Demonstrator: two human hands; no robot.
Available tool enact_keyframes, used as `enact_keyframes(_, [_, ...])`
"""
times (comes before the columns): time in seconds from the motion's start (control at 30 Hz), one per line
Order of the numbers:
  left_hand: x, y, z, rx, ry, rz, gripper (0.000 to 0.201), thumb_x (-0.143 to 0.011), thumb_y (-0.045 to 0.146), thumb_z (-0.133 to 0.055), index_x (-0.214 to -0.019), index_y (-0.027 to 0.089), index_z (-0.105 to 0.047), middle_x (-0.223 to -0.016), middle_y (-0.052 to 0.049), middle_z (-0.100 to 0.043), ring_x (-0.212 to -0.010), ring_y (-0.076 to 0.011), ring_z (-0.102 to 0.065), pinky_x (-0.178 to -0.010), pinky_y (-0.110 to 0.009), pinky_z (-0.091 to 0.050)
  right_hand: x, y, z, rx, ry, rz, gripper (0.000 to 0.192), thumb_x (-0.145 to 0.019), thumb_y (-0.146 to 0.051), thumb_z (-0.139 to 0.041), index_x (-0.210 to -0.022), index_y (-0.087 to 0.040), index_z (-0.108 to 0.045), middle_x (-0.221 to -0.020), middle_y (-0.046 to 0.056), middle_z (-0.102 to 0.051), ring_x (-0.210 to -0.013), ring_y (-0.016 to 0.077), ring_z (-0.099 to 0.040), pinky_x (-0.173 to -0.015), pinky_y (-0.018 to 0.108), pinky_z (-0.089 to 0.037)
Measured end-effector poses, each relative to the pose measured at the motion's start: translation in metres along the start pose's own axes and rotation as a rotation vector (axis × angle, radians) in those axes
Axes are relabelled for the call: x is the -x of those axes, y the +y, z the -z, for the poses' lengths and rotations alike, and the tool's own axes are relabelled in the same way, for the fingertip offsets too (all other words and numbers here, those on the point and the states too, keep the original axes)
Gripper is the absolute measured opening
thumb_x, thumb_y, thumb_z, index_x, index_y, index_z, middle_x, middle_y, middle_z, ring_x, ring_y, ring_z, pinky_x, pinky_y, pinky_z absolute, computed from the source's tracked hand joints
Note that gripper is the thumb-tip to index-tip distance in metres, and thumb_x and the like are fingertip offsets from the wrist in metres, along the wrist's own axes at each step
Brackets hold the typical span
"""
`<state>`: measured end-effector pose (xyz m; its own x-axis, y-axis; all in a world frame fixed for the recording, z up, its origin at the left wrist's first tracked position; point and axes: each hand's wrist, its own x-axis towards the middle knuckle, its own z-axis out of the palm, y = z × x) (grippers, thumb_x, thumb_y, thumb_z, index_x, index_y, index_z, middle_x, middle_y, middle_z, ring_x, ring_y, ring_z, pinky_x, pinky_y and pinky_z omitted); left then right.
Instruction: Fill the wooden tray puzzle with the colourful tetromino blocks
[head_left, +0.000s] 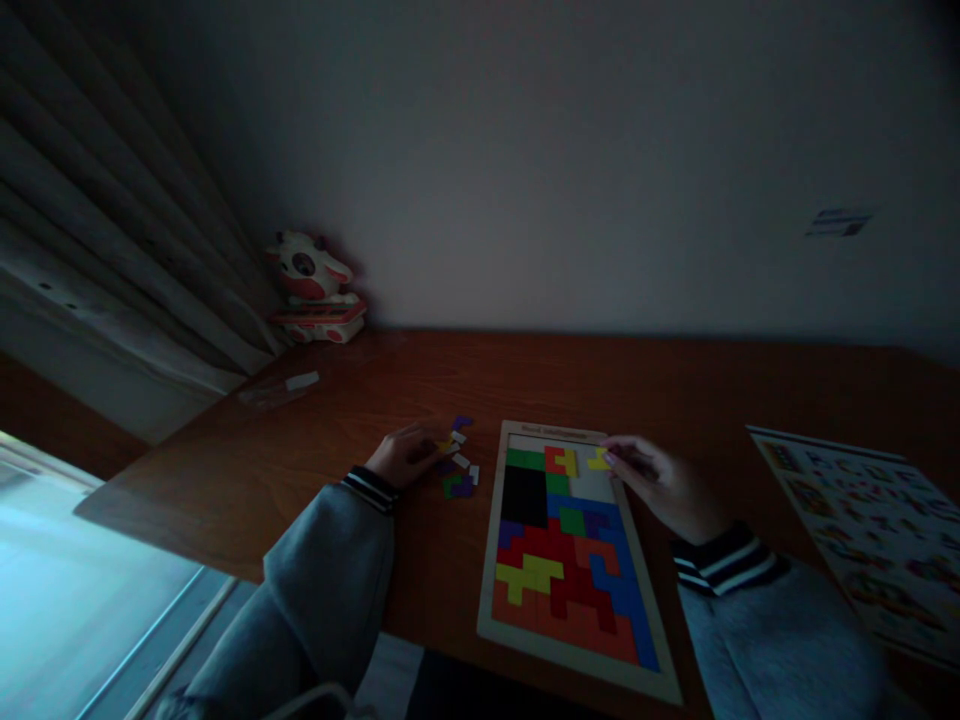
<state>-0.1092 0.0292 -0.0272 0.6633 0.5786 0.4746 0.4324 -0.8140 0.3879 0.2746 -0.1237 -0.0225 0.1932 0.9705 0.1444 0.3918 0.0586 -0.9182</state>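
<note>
Hidden and cut-off parts
Printed sheet (pixel 862 520) right of the right hand (pixel 664 485): cropped at edge, pictures too blurred to read.

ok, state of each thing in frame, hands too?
puzzle board: flat on the desk, mostly filled, gap near the top
yellow piece: in the board's top right area, under the right fingertips
right hand: resting on the board's right edge, touching the yellow piece
left hand: on the desk, touching the loose pieces
loose pieces: scattered left of the board
pattern sheet: lying flat at right
cow toy: upright in the corner
</note>
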Motion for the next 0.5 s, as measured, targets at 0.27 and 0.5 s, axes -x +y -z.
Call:
enact_keyframes(0.27, [0.003,0.014,0.014,-0.045,-0.102,-0.166,0.022,-0.091,0.032,-0.061,-0.109,0.025,-0.07,-0.104,-0.005,-0.073,-0.095,-0.0187,-0.068,-0.087,-0.036,-0.055,0.0,0.0,0.002,0.133,-0.002,0.059,0.033,-0.085,-0.052,-0.057,-0.1,-0.024,-0.065,-0.088,0.005,-0.073,-0.081,0.0212,-0.071,-0.072,0.034,-0.058])
enact_keyframes(0.5, [0.014,0.012,0.008,-0.065,-0.065,-0.242,0.023,-0.092,0.032,-0.06,-0.112,0.029,-0.069,-0.1,-0.001,-0.074,-0.091,-0.0152,-0.068,-0.083,-0.028,-0.058,0.001,-0.005,0.002,0.151,0.004,0.066,0.032,-0.085,-0.052,-0.057,-0.098,-0.024,-0.065,-0.088,0.006,-0.073,-0.08,0.0221,-0.071,-0.073,0.035,-0.058])
